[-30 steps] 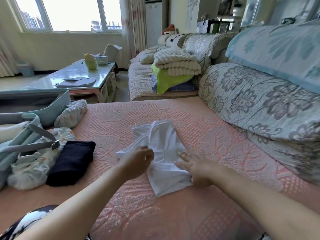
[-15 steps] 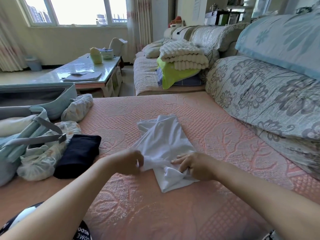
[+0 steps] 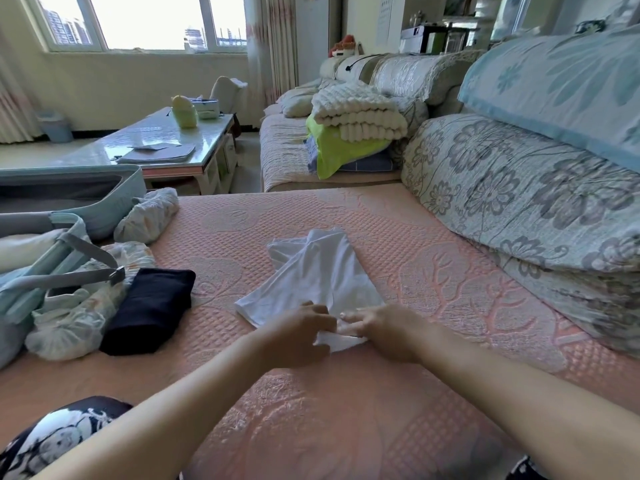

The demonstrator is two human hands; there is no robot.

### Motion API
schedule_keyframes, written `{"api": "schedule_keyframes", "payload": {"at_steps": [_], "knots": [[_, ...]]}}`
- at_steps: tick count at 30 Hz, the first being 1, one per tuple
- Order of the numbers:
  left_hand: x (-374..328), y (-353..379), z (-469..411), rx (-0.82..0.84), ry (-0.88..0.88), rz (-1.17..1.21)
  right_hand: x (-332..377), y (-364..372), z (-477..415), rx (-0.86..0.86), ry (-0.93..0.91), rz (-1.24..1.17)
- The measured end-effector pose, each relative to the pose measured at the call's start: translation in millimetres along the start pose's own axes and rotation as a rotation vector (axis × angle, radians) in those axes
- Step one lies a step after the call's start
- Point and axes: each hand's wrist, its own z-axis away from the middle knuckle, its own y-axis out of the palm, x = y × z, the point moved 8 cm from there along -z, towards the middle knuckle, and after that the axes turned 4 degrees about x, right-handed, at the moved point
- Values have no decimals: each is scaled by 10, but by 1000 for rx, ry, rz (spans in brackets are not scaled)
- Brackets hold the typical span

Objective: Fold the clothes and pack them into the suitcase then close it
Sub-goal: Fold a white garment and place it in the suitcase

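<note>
A white garment (image 3: pixel 320 275) lies lengthwise on the pink sofa cover (image 3: pixel 398 237), its near end bunched under my hands. My left hand (image 3: pixel 299 336) grips that near end with curled fingers. My right hand (image 3: pixel 382 329) lies beside it, its straight fingers pressing on the same end. At the far left stands the open light-blue suitcase (image 3: pixel 104 199), with grey straps and pale clothes inside. A folded black garment (image 3: pixel 149 306) and a crumpled floral garment (image 3: pixel 72 320) rest next to the suitcase.
Another rolled floral garment (image 3: pixel 149 216) lies by the suitcase's lid. Large floral cushions (image 3: pixel 519 202) line the right side. A stack of blankets (image 3: pixel 353 123) sits on the sofa beyond. A glass coffee table (image 3: pixel 162 147) stands at the back left.
Both hands drew back toward me along the white garment, bunching its near end between them. The right hand went from pinching the cloth to pressing it with straight fingers.
</note>
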Motion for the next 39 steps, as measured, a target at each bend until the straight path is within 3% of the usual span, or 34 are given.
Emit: {"api": "schedule_keyframes", "payload": {"at_steps": [4,5,7,9,11,13,15,20,22,25,28,31,33,35,37,39], "knots": [[251,46,140,265,-148,275,211,-117,-44,-40,-49,17],[326,32,189,276,-199,424,258,-149,-65,-16,-32,-7],[573,-87,225,116,-316,607,287,-244,-116,13,11,-136],[874,-305,278,-119,-461,440,228,-352,-194,-22,61,-245],[1080,-443,324,-216,-569,98,183,-446,-302,-133,84,-162],[1326,-308,384,-44,-766,-38,220,-399,-467,-146,67,-81],[1480,-178,465,132,-908,-78,263,-222,-641,-29,96,-97],[1504,-352,344,66,-838,-182,488,119,-928,153,124,-21],[1504,-441,289,12,-849,27,526,98,-977,186,138,-32],[1402,-508,195,-112,-843,655,413,-66,-968,185,153,-313],[1211,-502,-5,-151,-664,1170,8,-352,-913,-88,242,-760],[948,-380,-253,-29,-455,1471,-446,-509,-714,-357,391,-806],[871,-303,-372,-51,-455,1343,-603,-477,-569,-394,435,-739],[887,-239,-469,-186,-470,1057,-626,-433,-492,-345,403,-601],[900,-254,-498,-282,-403,551,-525,-361,-497,-243,316,-442],[797,-129,-495,-202,-285,134,-411,-237,-525,-155,231,-329]]}}
